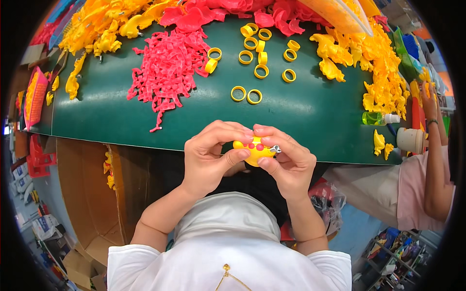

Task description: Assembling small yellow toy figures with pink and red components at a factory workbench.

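Note:
Just in front of the table's near edge, both of my hands hold one small rounded yellow plastic toy part (254, 156). It carries red round beads along its top and a silvery metal piece at its right end. My left hand (209, 154) pinches its left side between thumb and fingers. On the right side, my right hand (290, 162) grips it the same way, with the thumb at the lower edge. My fingers partly cover the part. Beyond my hands, several yellow rings (262, 58) lie scattered over the dark green tabletop (194, 119).
Small pinkish-red plastic pieces (165, 68) form a pile at left-centre. Yellow molded parts (97, 29) are heaped far left, more yellow parts (383, 82) at right. A green spray bottle (373, 118) lies near the right edge. A cardboard box (87, 194) stands left; a co-worker (412, 194) sits right.

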The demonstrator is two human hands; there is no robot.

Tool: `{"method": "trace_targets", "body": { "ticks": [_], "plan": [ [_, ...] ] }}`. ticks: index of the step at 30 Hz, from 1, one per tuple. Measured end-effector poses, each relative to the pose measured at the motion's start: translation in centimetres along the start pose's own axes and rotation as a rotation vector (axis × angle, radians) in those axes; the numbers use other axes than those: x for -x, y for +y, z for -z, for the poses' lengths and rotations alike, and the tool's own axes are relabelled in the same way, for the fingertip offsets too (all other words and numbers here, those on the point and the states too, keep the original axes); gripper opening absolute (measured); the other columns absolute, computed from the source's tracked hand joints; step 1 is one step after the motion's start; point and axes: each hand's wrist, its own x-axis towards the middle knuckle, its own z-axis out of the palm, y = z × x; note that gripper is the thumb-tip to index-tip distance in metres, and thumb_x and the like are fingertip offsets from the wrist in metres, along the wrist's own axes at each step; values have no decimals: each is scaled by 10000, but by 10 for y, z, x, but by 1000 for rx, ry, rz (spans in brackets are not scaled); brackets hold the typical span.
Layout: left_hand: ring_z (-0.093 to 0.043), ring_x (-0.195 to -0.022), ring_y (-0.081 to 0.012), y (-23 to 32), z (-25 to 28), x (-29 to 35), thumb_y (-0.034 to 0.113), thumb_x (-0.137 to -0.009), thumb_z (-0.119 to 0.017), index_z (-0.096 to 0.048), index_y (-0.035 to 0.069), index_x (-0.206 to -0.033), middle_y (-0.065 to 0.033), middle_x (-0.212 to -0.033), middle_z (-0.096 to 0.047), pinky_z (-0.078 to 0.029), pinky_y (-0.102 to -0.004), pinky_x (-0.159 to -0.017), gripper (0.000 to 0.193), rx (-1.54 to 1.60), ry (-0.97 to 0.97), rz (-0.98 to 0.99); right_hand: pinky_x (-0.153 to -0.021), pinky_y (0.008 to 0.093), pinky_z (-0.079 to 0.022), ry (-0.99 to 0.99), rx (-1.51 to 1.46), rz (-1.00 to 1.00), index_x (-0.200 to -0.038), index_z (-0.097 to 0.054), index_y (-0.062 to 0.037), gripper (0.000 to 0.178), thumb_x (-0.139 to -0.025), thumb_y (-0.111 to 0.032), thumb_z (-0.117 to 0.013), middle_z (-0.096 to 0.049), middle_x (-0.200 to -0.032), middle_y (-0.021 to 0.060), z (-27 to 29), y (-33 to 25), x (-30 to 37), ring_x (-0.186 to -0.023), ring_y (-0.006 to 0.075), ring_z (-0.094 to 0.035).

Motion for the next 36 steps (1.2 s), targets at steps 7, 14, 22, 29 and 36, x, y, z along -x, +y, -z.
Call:
{"method": "trace_targets", "body": {
  "ticks": [7, 14, 22, 29, 36],
  "plan": [
    [-589, -1042, -218, -4, 4, 3, -45, -758, -736, -662, -26, -1036, -114, -1021, -627, -487, -323, -913, 288, -67, 45, -29, -926, 351, -511, -36, 130, -107, -1251, -551, 3, 611, -693, 15, -799, -558, -1254, 170, -5, -10, -6, -1140, 272, -580],
    [-583, -972, -191, 3, 4, 0, 23, -695, -791, -664, -24, -1056, -107, -1027, -621, -487, -320, -854, 386, -345, -45, 37, -893, 343, -543, -26, 75, -111, -1118, -557, -11, 560, -639, 32, -844, -578, -1201, 183, 3, 0, -5, -1118, 255, -593],
    [-518, -1007, -261, 4, 2, -73, 152, -731, -745, -685, 86, -1032, -50, -1026, -622, -435, -374, -870, 314, -1139, -194, -373, -923, 362, -531, 255, -58, -32, -1118, -500, -23, 596, -632, 76, -830, -547, -1184, 153, 36, 9, -11, -1125, 251, -577],
    [-559, -965, -245, -17, -9, -64, 80, -694, -759, -654, 75, -886, -22, -935, -647, -449, -386, -850, 218, -931, -97, -301, -916, 359, -533, 380, -136, -77, -1115, -486, -25, 566, -656, 113, -787, -544, -1142, 122, 48, -1, -14, -1080, 243, -603],
    [-570, -981, -254, -19, -4, -32, 81, -678, -770, -644, 82, -929, -56, -994, -663, -460, -447, -847, 282, -1139, -152, -390, -959, 360, -484, 355, -51, -95, -1167, -477, -44, 549, -711, 74, -757, -566, -1216, 163, 49, 17, -7, -1117, 227, -581]
  ]
}}
